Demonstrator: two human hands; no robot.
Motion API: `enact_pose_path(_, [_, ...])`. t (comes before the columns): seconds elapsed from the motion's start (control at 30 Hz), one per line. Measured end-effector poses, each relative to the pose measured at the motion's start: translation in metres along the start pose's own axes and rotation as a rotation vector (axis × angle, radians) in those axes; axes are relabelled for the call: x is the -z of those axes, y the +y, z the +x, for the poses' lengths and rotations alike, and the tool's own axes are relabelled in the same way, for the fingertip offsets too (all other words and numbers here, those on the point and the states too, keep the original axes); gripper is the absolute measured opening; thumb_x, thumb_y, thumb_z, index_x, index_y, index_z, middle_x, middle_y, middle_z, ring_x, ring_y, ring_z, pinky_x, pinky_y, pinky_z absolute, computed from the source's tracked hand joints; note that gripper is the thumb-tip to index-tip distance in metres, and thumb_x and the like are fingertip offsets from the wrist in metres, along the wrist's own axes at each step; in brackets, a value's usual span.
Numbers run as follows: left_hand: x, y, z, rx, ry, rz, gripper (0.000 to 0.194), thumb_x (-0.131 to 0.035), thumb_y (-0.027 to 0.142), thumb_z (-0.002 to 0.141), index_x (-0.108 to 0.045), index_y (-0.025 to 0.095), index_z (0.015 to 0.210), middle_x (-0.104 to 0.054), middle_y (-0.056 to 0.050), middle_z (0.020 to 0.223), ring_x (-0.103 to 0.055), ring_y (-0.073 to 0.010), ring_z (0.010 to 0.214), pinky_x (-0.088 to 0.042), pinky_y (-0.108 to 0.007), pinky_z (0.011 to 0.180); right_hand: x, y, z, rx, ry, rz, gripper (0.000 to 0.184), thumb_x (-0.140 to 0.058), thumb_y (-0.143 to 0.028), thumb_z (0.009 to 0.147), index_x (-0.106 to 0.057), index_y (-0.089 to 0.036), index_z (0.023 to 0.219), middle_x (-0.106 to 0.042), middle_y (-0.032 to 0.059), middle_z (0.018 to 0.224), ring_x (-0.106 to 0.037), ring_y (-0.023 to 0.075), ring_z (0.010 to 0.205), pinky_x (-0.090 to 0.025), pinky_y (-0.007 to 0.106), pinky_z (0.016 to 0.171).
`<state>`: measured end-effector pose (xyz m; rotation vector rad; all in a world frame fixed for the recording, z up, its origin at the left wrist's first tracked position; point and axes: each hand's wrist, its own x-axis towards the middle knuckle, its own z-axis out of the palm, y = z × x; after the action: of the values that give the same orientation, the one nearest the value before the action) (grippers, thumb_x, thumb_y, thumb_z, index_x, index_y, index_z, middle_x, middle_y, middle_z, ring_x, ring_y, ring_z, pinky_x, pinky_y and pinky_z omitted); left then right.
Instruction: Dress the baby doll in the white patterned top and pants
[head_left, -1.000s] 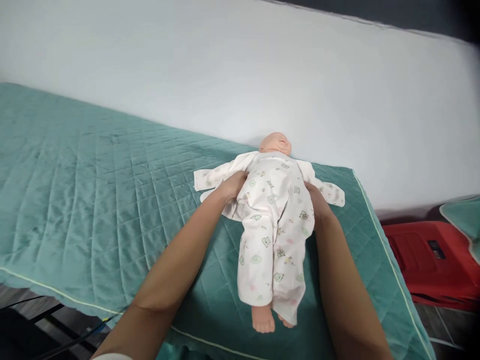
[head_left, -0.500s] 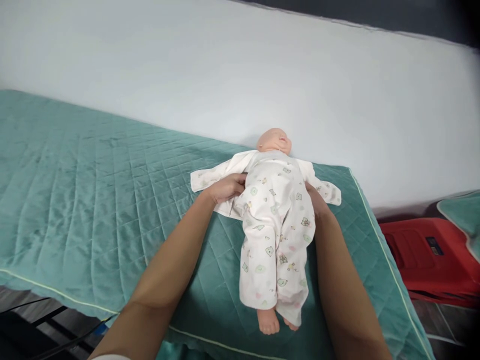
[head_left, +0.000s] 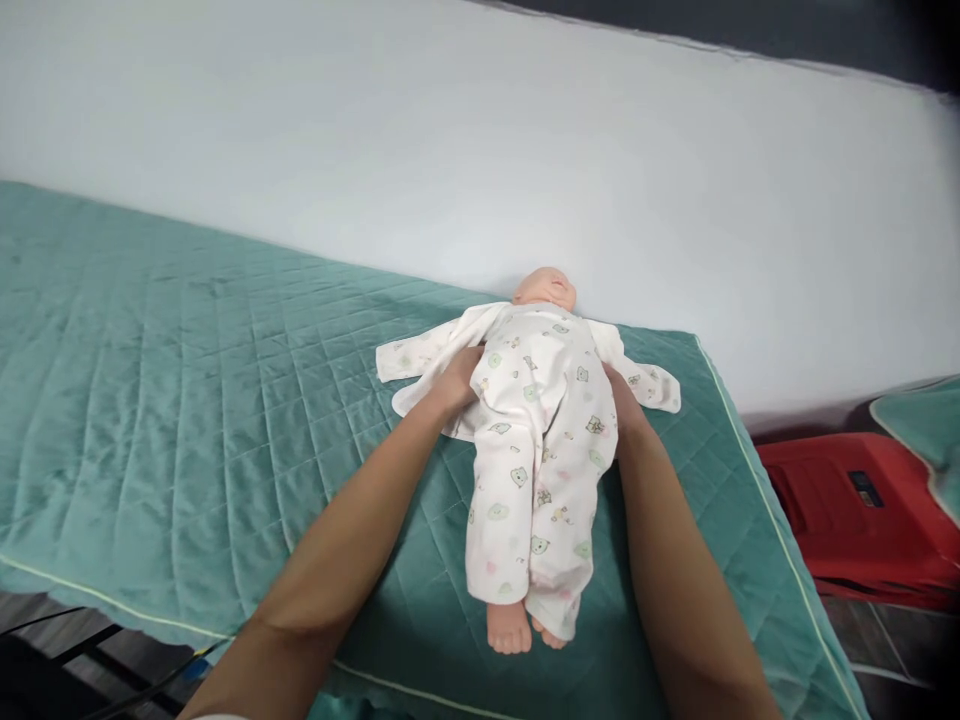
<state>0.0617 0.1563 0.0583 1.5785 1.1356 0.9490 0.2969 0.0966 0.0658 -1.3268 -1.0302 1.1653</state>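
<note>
A baby doll (head_left: 544,400) lies face up, its head towards the wall and its bare feet towards me. It wears white trousers with small animal prints, pulled high over the chest, and a matching top (head_left: 420,355) spread out underneath with its sleeves to both sides. My left hand (head_left: 459,380) grips the doll's left-hand side at the waist, fingers tucked behind the body. On the opposite side my right hand (head_left: 624,400) holds the doll at the same height, with most of its fingers hidden by the trousers.
A green quilted cover (head_left: 187,400) spreads under the doll and far to the left. The white wall (head_left: 375,150) rises behind it. A red plastic chair (head_left: 855,510) stands at the right, with another green cloth (head_left: 919,420) beside it.
The doll's legs and feet have swung slightly left, and its head has tilted back a little. My left hand has slid further behind the doll's side. The top's left flap has shifted outward.
</note>
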Motion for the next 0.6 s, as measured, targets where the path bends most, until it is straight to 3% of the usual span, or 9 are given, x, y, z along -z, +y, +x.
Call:
enact_pose_path(0.1, [-0.009, -0.007, 0.005, 0.058, -0.068, -0.306, 0.033, -0.062, 0.039, 0.084, -0.068, 0.013, 0.104, -0.073, -0.011, 0.094, -0.065, -0.0277, 0.098, -0.054, -0.04, 0.085, 0.0, -0.004, -0.002, 0.021, 0.015, -0.053, 0.023, -0.072, -0.04, 0.072, -0.071, -0.024, 0.088, -0.076, 0.0045, 0.1, -0.068, 0.0266, 0.102, -0.056, 0.04, 0.092])
enact_pose_path(0.23, [-0.013, -0.009, 0.011, 0.138, -0.218, -0.62, 0.043, -0.069, 0.043, 0.082, -0.066, 0.015, 0.114, -0.073, -0.012, 0.101, -0.067, -0.0247, 0.098, -0.055, -0.04, 0.087, 0.006, -0.003, -0.001, 0.049, -0.011, -0.083, 0.026, -0.07, -0.039, 0.075, -0.071, -0.027, 0.098, -0.074, 0.0047, 0.11, -0.065, 0.0251, 0.111, -0.053, 0.036, 0.097])
enact_pose_path(0.43, [-0.01, -0.006, 0.006, 0.23, -0.107, -0.524, 0.027, -0.07, 0.041, 0.083, -0.069, 0.016, 0.093, -0.07, -0.006, 0.075, -0.065, -0.0209, 0.077, -0.055, -0.039, 0.075, 0.004, 0.004, 0.001, -0.059, -0.048, -0.001, 0.039, -0.069, -0.054, 0.075, -0.069, -0.027, 0.103, -0.075, 0.0044, 0.101, -0.068, 0.0256, 0.105, -0.057, 0.04, 0.091])
enact_pose_path(0.6, [-0.013, -0.003, 0.009, 0.317, -0.11, -0.588, 0.023, -0.067, 0.04, 0.082, -0.068, 0.017, 0.081, -0.068, -0.004, 0.068, -0.065, -0.0193, 0.071, -0.055, -0.036, 0.07, -0.004, -0.001, -0.003, -0.104, -0.052, 0.041, 0.03, -0.075, -0.049, 0.069, -0.071, -0.024, 0.085, -0.075, 0.0056, 0.084, -0.069, 0.029, 0.093, -0.058, 0.042, 0.081])
